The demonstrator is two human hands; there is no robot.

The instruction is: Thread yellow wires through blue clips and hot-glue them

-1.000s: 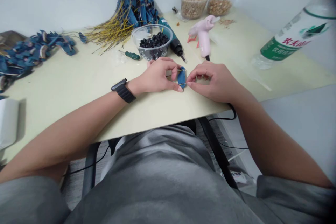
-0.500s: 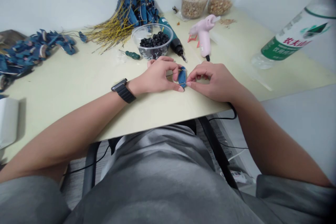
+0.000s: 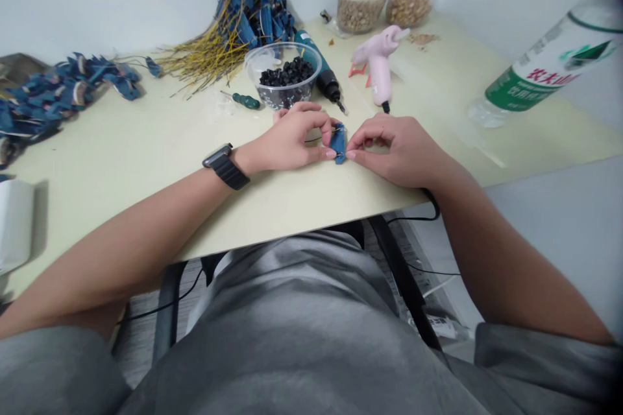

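A small blue piece (image 3: 338,144), flat and narrow like painted wood or bark, stands between my hands above the table's front part. My left hand (image 3: 306,137) has it at its left side, thumb and forefinger closed on it, and a thin dark wire runs back under the palm. At the piece's lower right edge, my right hand (image 3: 394,148) holds thumb and forefinger pressed together; whatever is between those fingertips is too small to make out. The right hand's other fingers are curled in and partly hidden.
Behind my hands are a clear tub (image 3: 283,100) of black bits, a green screwdriver (image 3: 246,101), a rotary tool (image 3: 327,85) and a pink glue gun (image 3: 379,65). Blue pieces on yellow stems (image 3: 257,10) lie at the back. A water bottle (image 3: 530,78) stands right.
My left thumb has drawn slightly up and left along the blue piece, showing more of its lower end. My right hand has hardly moved.
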